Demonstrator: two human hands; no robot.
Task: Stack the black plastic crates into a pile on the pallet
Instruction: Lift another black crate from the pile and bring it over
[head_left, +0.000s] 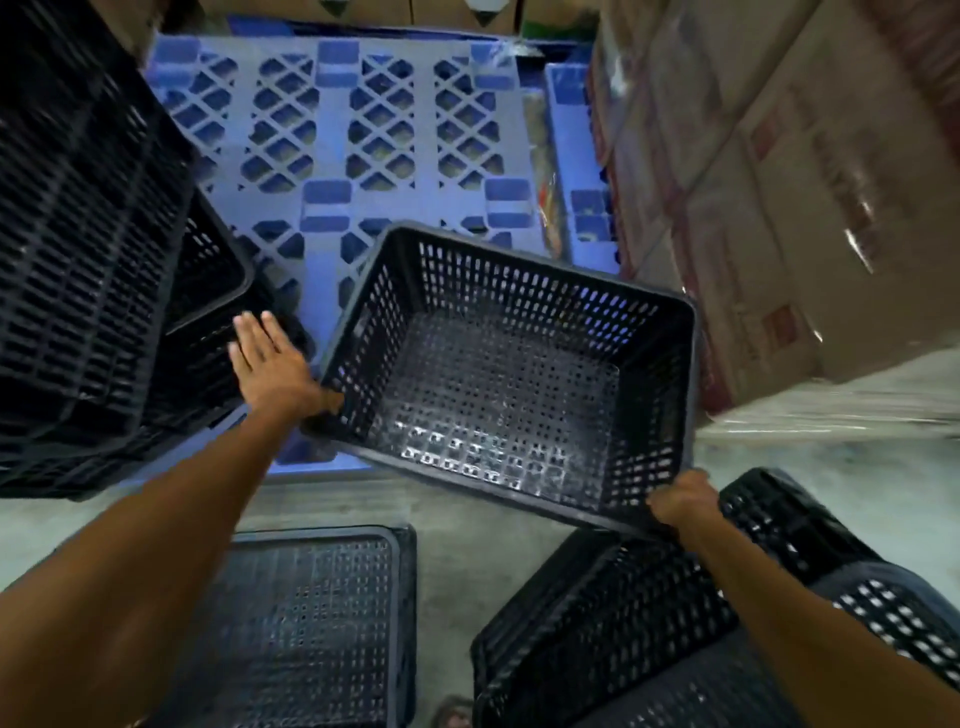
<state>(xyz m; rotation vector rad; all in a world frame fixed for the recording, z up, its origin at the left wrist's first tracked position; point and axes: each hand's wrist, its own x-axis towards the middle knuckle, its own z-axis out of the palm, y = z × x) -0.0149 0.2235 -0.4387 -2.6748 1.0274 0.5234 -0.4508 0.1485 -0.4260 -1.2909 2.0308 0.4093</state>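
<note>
I hold an empty black perforated crate (511, 382) over the near edge of the blue plastic pallet (332, 130). My right hand (683, 501) grips the crate's near right corner rim. My left hand (272, 364) lies flat against its left side near the rim, fingers spread, thumb hooked at the edge. A tall pile of black crates (88, 249) stands on the pallet's left part, with a lower black crate (208, 291) beside it.
Two more black crates stand on the concrete floor near me: one (317, 629) at bottom centre, another (649, 639) at bottom right under my right arm. Wrapped cardboard boxes (779, 171) rise along the pallet's right side.
</note>
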